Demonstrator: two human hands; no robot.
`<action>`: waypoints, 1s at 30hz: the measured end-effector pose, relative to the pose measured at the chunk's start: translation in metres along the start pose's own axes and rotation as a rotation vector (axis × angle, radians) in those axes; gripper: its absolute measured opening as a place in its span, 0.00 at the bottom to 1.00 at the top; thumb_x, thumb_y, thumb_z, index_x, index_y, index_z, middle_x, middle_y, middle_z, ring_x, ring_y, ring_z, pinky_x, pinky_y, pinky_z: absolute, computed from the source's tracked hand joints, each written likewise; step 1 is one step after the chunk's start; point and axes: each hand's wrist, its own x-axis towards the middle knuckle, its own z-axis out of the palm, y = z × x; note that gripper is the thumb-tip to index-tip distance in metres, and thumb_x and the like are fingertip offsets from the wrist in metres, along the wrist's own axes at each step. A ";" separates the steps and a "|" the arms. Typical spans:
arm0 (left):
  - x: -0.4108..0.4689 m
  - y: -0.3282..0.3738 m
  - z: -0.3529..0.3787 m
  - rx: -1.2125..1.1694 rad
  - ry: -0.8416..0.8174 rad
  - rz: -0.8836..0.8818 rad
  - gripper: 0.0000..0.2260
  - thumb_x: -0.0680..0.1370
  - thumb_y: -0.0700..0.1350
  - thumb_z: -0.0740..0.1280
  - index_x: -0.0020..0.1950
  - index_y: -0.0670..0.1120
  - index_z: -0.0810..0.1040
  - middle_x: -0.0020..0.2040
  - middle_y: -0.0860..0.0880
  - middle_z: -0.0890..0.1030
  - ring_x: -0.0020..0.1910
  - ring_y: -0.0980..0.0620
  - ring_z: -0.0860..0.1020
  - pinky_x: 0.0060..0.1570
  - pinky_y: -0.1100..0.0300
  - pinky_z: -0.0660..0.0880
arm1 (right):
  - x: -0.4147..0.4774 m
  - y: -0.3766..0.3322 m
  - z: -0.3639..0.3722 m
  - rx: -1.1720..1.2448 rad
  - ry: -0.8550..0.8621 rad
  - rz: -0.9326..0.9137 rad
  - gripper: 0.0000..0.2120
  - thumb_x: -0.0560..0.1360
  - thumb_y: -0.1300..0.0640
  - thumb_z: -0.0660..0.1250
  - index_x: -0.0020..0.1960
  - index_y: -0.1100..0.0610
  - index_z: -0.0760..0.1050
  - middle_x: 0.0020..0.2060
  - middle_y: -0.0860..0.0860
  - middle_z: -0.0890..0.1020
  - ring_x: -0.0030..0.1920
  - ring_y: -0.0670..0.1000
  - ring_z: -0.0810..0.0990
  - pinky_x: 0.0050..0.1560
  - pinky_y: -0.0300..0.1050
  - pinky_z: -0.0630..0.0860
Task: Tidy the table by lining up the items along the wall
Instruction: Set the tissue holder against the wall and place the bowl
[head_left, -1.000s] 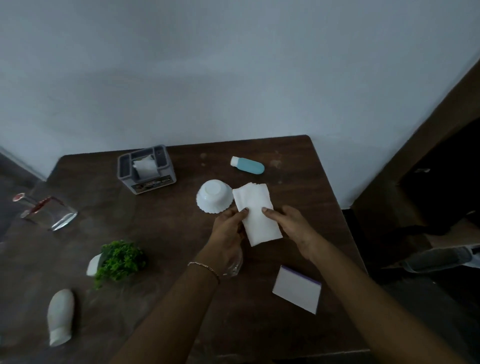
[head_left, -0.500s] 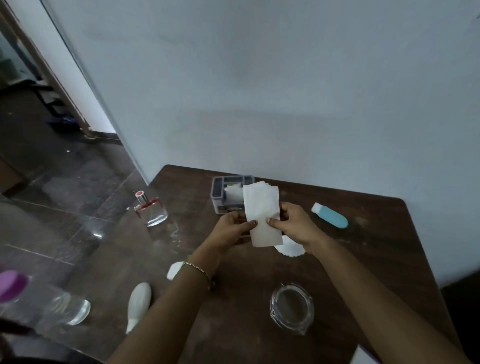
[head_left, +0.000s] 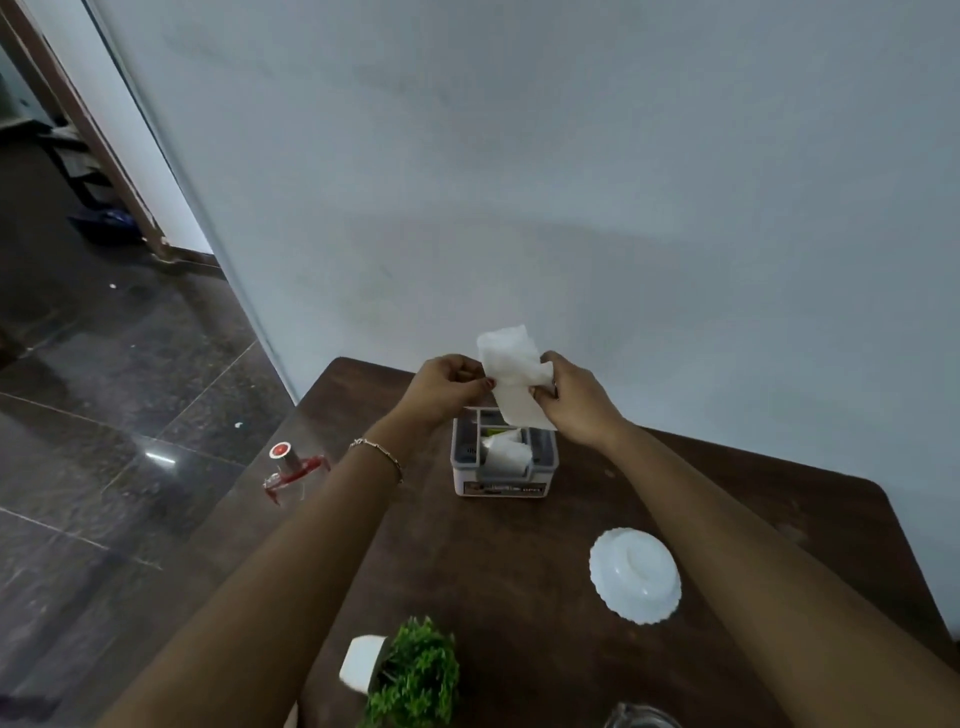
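Now both hands (head_left: 447, 387) hold tissue (head_left: 511, 379) upright.

Home room: wooden table (head_left: 519, 571), tiled floor (head_left: 130, 389), potted plant (head_left: 410, 675).

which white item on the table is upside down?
The scalloped white bowl, right of centre: its base ring faces up. The white plant pot lies tipped on its side; the organiser box stands upright.

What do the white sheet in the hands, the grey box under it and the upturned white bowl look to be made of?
White sheet: soft tissue paper, matte, since it bends limply between both hands. Grey box: likely moulded plastic, smooth, with a printed label on its front. White bowl: plastic or melamine, perhaps ceramic, slightly glossy with a scalloped rim.
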 end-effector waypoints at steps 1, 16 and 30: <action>0.009 -0.001 -0.001 0.009 -0.008 -0.001 0.07 0.74 0.39 0.71 0.50 0.42 0.77 0.38 0.49 0.79 0.34 0.55 0.77 0.31 0.67 0.76 | 0.007 0.002 0.003 -0.023 -0.010 -0.002 0.15 0.79 0.59 0.61 0.65 0.60 0.67 0.55 0.60 0.80 0.51 0.60 0.79 0.49 0.54 0.77; 0.050 -0.051 -0.009 0.099 -0.059 -0.042 0.15 0.70 0.37 0.73 0.56 0.39 0.78 0.52 0.39 0.83 0.51 0.43 0.82 0.54 0.44 0.79 | 0.048 0.025 0.047 -0.170 -0.148 -0.119 0.18 0.75 0.58 0.68 0.62 0.57 0.67 0.52 0.56 0.80 0.48 0.56 0.77 0.44 0.45 0.71; 0.053 -0.037 -0.002 0.506 0.021 0.199 0.14 0.74 0.45 0.70 0.58 0.42 0.78 0.51 0.46 0.83 0.50 0.49 0.80 0.49 0.58 0.76 | 0.042 0.035 0.053 -0.294 -0.067 -0.037 0.14 0.70 0.59 0.70 0.55 0.55 0.77 0.46 0.55 0.82 0.48 0.57 0.78 0.40 0.44 0.68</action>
